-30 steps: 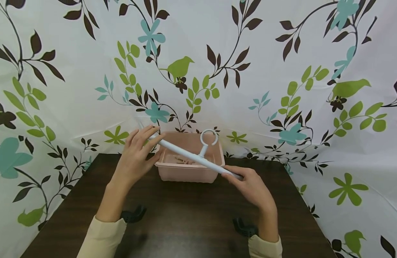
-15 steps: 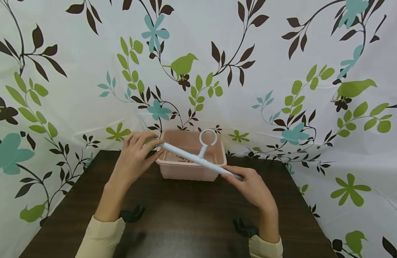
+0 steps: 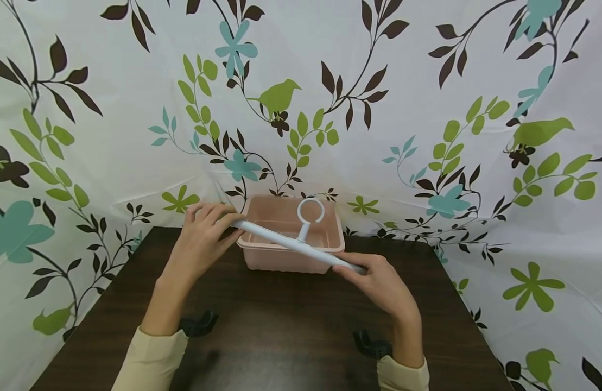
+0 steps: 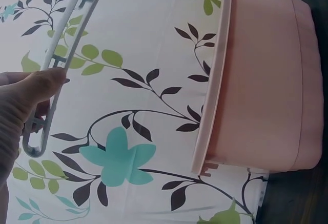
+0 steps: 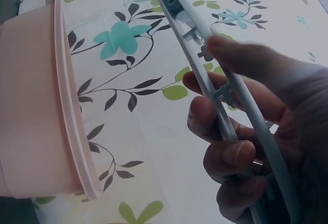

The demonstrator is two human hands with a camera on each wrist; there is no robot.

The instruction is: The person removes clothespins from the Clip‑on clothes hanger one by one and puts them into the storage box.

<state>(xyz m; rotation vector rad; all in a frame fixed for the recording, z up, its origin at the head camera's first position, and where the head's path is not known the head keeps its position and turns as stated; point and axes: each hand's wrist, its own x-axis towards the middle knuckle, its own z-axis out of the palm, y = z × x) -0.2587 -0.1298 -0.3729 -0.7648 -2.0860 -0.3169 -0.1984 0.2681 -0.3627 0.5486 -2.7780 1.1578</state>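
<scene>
Both hands hold a pale blue-white plastic hanger (image 3: 291, 243) aloft in front of the pink bin, sloping down to the right. An open ring hook (image 3: 311, 210) rises from its middle. My left hand (image 3: 203, 233) pinches the upper left end, with the thumb pressed on the bar in the left wrist view. At the lower right end my right hand (image 3: 379, 277) grips the hanger, its fingers curled around the frame. From the right wrist view the hanger (image 5: 225, 101) shows two parallel rails joined by short crosspieces.
Behind the hanger a pink plastic bin (image 3: 286, 260) stands at the back of the dark wooden table (image 3: 286, 326). A white sheet (image 3: 340, 32) printed with leaves, flowers and birds hangs behind and at the sides. Dark wrist mounts (image 3: 198, 324) sit by both cuffs.
The hanger has shifted slightly left with both hands still holding it, and its left end sits lower. The small items seen inside the bin earlier are now hidden behind the bar.
</scene>
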